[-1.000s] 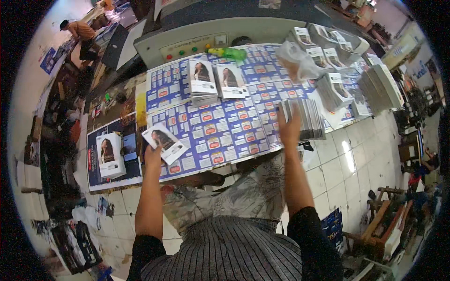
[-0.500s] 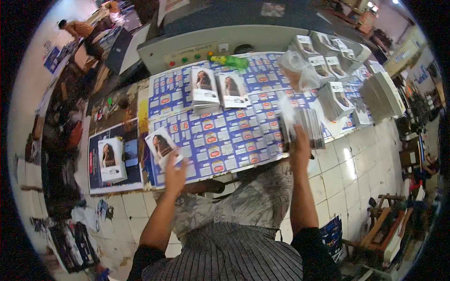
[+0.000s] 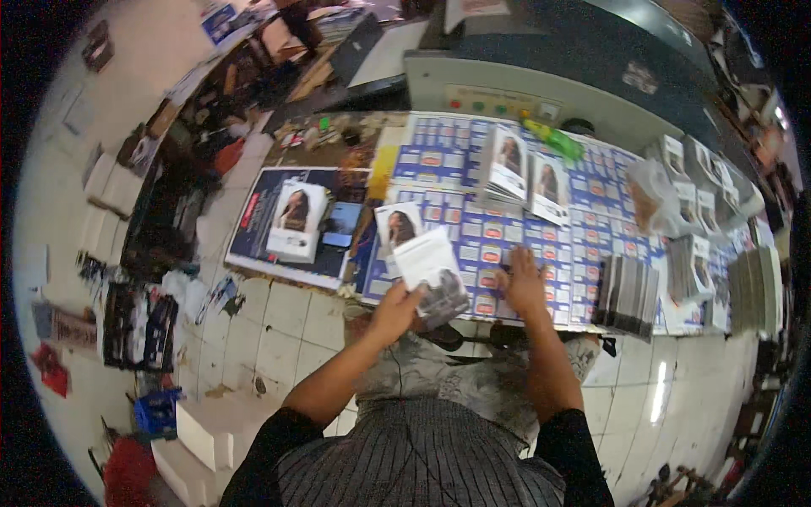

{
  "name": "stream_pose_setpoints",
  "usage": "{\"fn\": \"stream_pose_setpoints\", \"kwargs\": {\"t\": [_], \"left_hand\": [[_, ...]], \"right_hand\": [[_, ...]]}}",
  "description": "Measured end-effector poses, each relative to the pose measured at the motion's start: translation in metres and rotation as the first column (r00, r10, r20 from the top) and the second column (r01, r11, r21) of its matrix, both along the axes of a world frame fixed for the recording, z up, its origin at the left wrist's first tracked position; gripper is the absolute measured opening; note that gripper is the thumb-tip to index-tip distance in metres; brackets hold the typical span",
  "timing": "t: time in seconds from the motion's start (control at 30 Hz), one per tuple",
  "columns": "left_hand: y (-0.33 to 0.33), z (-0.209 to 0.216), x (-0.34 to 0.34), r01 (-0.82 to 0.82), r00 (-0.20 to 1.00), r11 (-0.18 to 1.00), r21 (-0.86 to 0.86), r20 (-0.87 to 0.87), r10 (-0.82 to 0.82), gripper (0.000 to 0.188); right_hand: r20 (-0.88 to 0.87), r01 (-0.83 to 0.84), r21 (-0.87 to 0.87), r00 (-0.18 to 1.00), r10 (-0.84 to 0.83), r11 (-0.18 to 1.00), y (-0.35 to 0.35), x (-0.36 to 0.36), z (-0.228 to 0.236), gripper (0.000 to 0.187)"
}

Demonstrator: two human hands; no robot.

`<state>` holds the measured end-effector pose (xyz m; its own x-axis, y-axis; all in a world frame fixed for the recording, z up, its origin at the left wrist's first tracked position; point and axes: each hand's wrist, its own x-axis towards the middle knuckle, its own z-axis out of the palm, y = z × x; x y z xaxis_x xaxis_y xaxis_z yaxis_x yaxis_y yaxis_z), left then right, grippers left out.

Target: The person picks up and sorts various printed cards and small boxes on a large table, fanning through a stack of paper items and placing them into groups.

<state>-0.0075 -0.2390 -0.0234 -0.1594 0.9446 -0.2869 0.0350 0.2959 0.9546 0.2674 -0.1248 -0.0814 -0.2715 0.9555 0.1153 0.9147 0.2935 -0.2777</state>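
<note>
My left hand (image 3: 395,313) is closed on the lower left edge of a booklet (image 3: 431,269), its upper part white and its lower part grey. Partly under it lies another booklet (image 3: 397,221) with a portrait cover. My right hand (image 3: 525,286) rests with fingers spread on the blue-and-white printed sheets (image 3: 448,203) that cover the table. To its right is a row of grey-edged booklets (image 3: 627,296) packed side by side. Two piles of portrait-covered booklets, a taller one (image 3: 505,169) and a lower one (image 3: 549,190), stand farther back.
At the left, a pile of booklets (image 3: 296,224) sits beside a phone (image 3: 340,224) on a dark poster (image 3: 262,203). A green bottle (image 3: 557,144) lies by the grey machine (image 3: 431,80). A plastic bag (image 3: 655,190) and more booklet stacks (image 3: 752,291) fill the right side.
The view has swung left, so the table sits farther right in the picture. My right hand has left the row of booklets and moved left; my left hand now holds a white-and-grey booklet.
</note>
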Motion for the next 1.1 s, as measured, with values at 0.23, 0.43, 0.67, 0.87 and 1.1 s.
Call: {"fn": "stream_pose_setpoints", "kwargs": {"t": [0.23,0.43,0.67,0.87,1.1], "left_hand": [[0.005,-0.008,0.014,0.051,0.967,0.998,0.023,0.25,-0.056,0.038],[0.005,0.001,0.016,0.064,0.959,0.996,-0.062,0.281,-0.045,0.035],[0.015,0.011,0.015,0.1,0.618,0.985,0.139,0.767,-0.171,0.049],[0.054,-0.023,0.023,0.107,0.932,0.994,0.03,0.346,-0.111,0.06],[0.068,-0.021,0.075,0.346,0.354,0.938,0.033,-0.93,-0.098,0.072]], "right_hand": [[-0.654,-0.339,-0.353,0.756,0.029,0.872,-0.053,-0.068,0.079,0.07],[-0.37,-0.222,0.225,0.881,0.294,0.949,-0.079,-0.077,0.085,0.058],[-0.877,-0.321,-0.448,0.341,-0.339,0.834,-0.069,-0.056,0.114,0.015],[-0.829,-0.059,-0.457,0.39,-0.401,0.887,-0.033,-0.001,0.035,0.024],[-0.607,0.27,-0.286,0.691,-0.392,0.919,-0.033,0.027,0.004,0.031]]}}
